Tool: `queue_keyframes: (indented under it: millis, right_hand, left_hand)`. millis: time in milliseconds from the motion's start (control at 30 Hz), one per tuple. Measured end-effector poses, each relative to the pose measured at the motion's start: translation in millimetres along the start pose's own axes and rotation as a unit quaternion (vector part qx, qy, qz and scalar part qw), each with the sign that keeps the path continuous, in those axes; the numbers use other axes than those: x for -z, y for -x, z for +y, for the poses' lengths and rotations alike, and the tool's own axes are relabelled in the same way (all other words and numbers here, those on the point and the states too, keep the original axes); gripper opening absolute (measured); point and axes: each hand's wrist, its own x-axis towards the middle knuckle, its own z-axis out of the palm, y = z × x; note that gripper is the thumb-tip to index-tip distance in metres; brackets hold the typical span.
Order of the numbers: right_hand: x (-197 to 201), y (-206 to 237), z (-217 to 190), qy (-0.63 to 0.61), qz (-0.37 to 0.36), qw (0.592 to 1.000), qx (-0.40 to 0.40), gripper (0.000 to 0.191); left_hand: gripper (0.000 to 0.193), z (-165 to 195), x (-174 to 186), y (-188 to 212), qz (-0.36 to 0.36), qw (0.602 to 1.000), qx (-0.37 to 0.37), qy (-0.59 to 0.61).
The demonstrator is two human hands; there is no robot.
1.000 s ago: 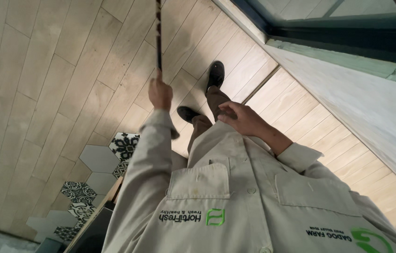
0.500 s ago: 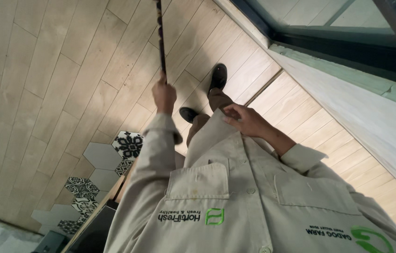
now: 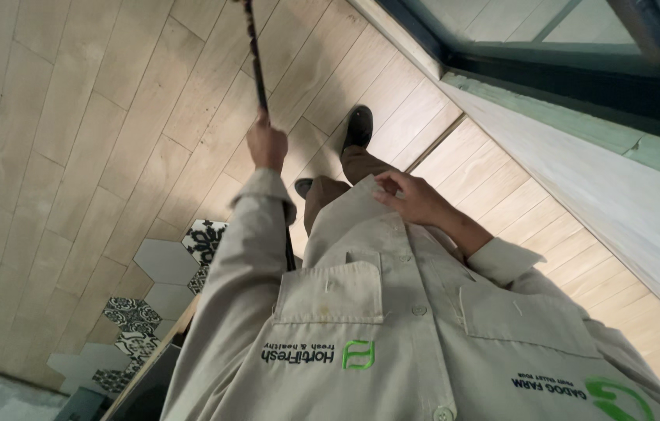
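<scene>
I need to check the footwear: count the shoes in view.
2. One dark shoe is flat on the wood floor ahead; a second shoe shows only its toe beside the trouser leg, mostly hidden.

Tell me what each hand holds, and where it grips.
Left hand grips a long dark stick near its lower end. Right hand holds nothing, resting against the shirt.

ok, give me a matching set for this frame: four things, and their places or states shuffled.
Things:
1. thin dark stick
2. right hand
3. dark shoe
4. patterned hexagonal tiles

Places or states:
A. flat on the pale plank floor, ahead of the body
B. lower left, where the planks end
C. in the grip of the left hand, running out of the top edge
D. resting on the front of the beige shirt

Pairs: 1-C, 2-D, 3-A, 4-B
</scene>
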Motion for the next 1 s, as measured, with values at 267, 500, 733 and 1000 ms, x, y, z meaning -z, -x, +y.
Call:
queue_keyframes:
  millis: [267, 500, 733, 1000]
  right_hand:
    - [3.6, -9.0, -19.1, -0.036, 0.017, 0.999, 0.026, 0.052]
    - [2.8, -2.8, -4.2, -0.069, 0.029, 0.997, 0.0, 0.05]
    - [4.5, -3.1, -19.7, -0.008, -0.001, 1.0, 0.012, 0.056]
    - [-13.8, 22.0, -139.2, 0.094, 0.026, 0.883, 0.459, 0.085]
  left_hand:
    - [0.053, -44.7, -33.5, 60.0, -0.185, 0.953, -0.21, -0.119]
    - [0.061, -41.9, 28.0, 84.8, -0.213, 0.964, 0.122, 0.103]
    - [0.038, 9.9, 26.7, -30.0, -0.273, 0.913, 0.115, 0.281]
    - [0.026, 16.6, 36.0, 5.4, -0.399, 0.849, 0.063, 0.34]
